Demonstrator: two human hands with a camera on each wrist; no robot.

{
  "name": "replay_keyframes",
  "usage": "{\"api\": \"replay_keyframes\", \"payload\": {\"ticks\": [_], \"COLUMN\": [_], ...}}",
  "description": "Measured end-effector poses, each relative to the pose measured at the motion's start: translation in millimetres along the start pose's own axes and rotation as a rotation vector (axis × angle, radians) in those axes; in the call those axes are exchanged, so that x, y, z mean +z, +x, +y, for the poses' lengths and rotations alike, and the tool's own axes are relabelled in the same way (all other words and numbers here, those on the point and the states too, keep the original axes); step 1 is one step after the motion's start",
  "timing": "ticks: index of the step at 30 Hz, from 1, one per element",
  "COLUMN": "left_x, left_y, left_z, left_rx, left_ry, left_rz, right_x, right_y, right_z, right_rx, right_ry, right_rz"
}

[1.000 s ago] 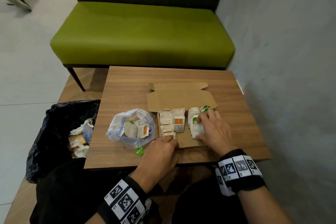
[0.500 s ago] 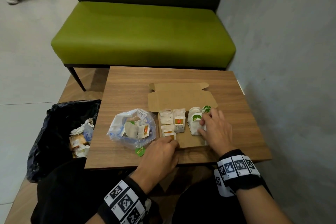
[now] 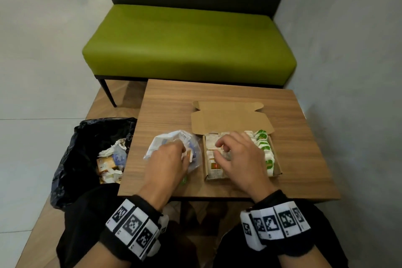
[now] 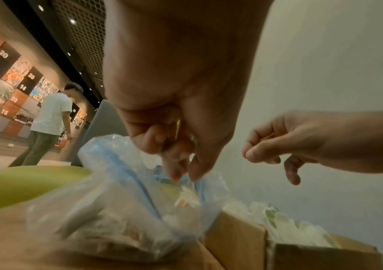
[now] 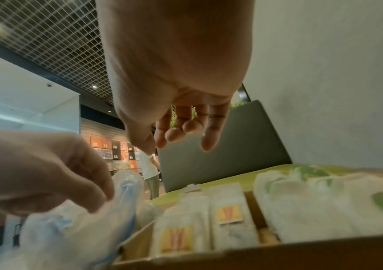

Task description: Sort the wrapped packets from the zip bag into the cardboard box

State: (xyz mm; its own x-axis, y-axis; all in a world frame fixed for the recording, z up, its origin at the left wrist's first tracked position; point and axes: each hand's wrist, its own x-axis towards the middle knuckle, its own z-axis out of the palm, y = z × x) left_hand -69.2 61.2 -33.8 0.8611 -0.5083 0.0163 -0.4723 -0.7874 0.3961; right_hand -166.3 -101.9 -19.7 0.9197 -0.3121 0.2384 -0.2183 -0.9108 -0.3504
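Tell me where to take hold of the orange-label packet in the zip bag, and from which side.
Judging by its pose, pinch the packet by its exposed edge nearest the cardboard box, coming from above through the open mouth of the zip bag. It sits near the top, partly hidden by the left hand, whose fingers already reach in there. The right hand hovers over the box, holding nothing.

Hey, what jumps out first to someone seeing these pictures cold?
The bright green bench behind the wooden table. Then the open cardboard box with rows of wrapped packets, right hand above it, left hand reaching into the zip bag beside it.
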Motion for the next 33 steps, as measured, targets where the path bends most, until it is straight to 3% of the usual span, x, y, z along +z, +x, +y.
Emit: {"api": "replay_keyframes", "payload": {"ticks": [4, 9, 15, 24, 30, 33], "left_x": [14.8, 27.7, 28.9, 28.7, 14.7, -6.7], "left_y": [5.3, 7.6, 5.4, 0.0, -9.8, -17.3], "left_z": [-1.2, -5.5, -1.5, 3.2, -0.9, -4.8], "left_rx": [-0.005, 0.044, 0.051, 0.034, -0.018, -0.095], "left_ry": [0.125, 0.156, 0.225, 0.195, 0.043, -0.228], "left_rz": [-0.112, -0.133, -0.104, -0.064, 0.023, 0.101], "right_x": [11.1, 23.5, 27.2, 33.9, 35.8, 38.9], "right_y": [3.7, 6.3, 10.5, 7.0, 8.3, 7.8], "right_z": [-23.9, -36.0, -32.0, -32.2, -32.9, -33.4], "right_rx": [0.036, 0.056, 0.192, 0.243, 0.215, 0.213], "right_ry": [-0.027, -0.029, 0.158, 0.258, 0.140, 0.109], "right_rz": [-0.193, -0.274, -0.260, -0.221, -0.128, -0.113]}}
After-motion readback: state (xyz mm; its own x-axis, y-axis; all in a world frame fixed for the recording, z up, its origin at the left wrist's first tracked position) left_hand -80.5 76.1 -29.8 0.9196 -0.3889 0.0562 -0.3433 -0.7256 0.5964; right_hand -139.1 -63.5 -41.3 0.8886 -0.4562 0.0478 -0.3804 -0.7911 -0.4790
